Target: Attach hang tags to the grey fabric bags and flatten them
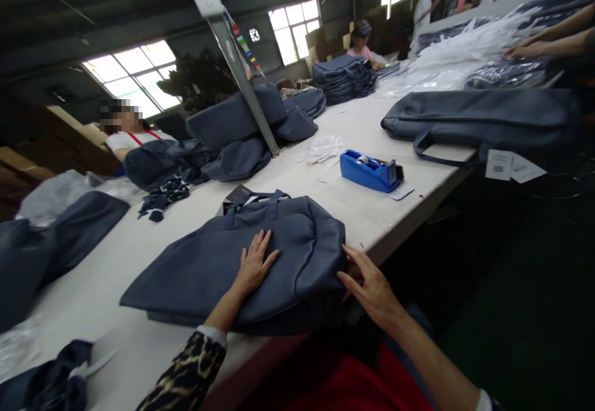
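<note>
A dark blue-grey bag (pixel 209 265) with handles lies flat near the table's front edge, its right end bulging. My left hand (pixel 255 265) rests palm down on top of it, open, with the fingers spread. At the bag's right end is my right hand (pixel 369 284), thumb and forefinger apart, their tips touching the side. Its other fingers are partly hidden. A dark tag (pixel 235 195) shows behind the handles.
A blue tape dispenser (pixel 369 171) stands beyond the bag on the white table (pixel 372 216). Another bag (pixel 483 119) with hanging tags overhangs the right edge. A metal post (pixel 242 70) rises behind. Folded bags (pixel 344 79) are stacked farther back; co-workers sit and stand around.
</note>
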The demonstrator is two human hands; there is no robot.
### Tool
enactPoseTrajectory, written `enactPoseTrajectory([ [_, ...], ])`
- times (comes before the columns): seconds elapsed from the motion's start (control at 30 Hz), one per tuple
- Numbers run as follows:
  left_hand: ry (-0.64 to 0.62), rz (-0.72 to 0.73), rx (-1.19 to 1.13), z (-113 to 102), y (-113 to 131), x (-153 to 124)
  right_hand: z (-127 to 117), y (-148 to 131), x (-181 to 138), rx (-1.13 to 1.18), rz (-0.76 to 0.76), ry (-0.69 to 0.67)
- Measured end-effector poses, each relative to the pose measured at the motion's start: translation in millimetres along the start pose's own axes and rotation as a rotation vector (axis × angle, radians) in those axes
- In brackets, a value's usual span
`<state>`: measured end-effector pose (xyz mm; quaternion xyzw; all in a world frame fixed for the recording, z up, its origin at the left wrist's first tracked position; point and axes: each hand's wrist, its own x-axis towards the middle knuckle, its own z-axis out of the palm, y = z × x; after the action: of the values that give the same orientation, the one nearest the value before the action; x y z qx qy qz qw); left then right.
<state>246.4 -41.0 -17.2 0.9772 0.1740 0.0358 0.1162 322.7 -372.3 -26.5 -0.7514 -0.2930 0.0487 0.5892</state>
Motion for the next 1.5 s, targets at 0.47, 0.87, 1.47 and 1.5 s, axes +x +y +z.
enactPoseTrajectory([
  [0.47,-0.098,0.181,0.152,-17,-73,-80,93,-59,-73,0.092,-0.152,-0.510],
  [0.87,-0.086,0.230,0.040,-30,-69,-93,110,-28,45,0.147,0.107,-0.356],
  [1.47,-0.131,0.099,0.118,-28,-78,-91,109,-46,42,-0.303,-0.227,-0.261],
  [1.5,-0.125,0.093,0.111,-30,-76,-91,114,-46,50,-0.379,-0.267,-0.288],
])
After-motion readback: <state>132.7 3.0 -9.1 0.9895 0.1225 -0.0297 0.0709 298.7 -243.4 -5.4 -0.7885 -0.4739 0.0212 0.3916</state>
